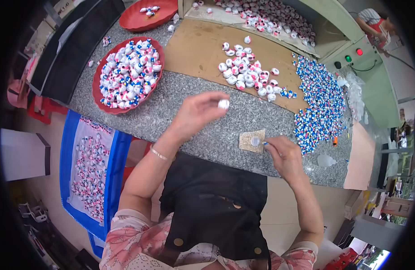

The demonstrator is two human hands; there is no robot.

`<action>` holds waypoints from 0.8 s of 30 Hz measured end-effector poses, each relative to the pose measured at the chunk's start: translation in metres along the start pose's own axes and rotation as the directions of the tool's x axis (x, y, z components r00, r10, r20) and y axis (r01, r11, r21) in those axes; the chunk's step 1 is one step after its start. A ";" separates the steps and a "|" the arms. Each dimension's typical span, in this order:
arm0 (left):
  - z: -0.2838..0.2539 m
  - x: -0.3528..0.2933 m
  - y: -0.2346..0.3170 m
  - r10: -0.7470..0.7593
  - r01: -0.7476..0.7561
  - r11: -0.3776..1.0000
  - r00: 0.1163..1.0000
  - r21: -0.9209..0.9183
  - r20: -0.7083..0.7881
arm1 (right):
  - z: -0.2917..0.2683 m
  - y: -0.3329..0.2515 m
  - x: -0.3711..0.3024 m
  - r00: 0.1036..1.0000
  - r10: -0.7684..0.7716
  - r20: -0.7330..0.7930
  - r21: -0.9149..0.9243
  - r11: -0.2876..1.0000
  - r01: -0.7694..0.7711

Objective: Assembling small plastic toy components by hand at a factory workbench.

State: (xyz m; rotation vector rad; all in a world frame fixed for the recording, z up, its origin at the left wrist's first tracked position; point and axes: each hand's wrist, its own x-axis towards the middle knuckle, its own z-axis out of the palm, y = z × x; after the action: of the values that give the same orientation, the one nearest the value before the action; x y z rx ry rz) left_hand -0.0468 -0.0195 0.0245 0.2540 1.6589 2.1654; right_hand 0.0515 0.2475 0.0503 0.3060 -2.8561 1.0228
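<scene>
Right hand (286, 157), centre right: fingertips pinch a small blue piece (265, 143) beside a beige pad (244, 143). Left hand (194, 112), centre: thumb and fingers grip a white toy (223, 104). The red bowl (159, 57), upper left, holds apparently joined pieces; the white heap (241, 77), upper centre, and blue pile (320, 99), right, appear unjoined.
</scene>
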 end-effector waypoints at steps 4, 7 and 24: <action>0.010 -0.041 -0.021 0.012 -0.011 0.996 1.000 -0.094 0.006 | 0.013 -0.006 0.010 0.973 -0.215 0.088 -0.199 0.953 0.228; 0.018 -0.051 -0.023 0.126 -0.126 0.991 0.992 -0.041 0.014 | 0.017 -0.005 0.014 0.956 -0.244 0.165 -0.294 0.913 0.284; 0.064 -0.045 -0.058 0.480 -0.458 0.749 0.873 0.480 0.083 | 0.015 -0.024 -0.007 0.879 0.433 0.198 0.695 0.570 -0.438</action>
State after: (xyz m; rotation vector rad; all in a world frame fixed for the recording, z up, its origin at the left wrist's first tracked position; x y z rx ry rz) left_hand 0.0298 0.0307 -0.0091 0.8607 2.3609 2.0281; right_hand 0.0631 0.2208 0.0527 -0.4053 -2.3976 2.2436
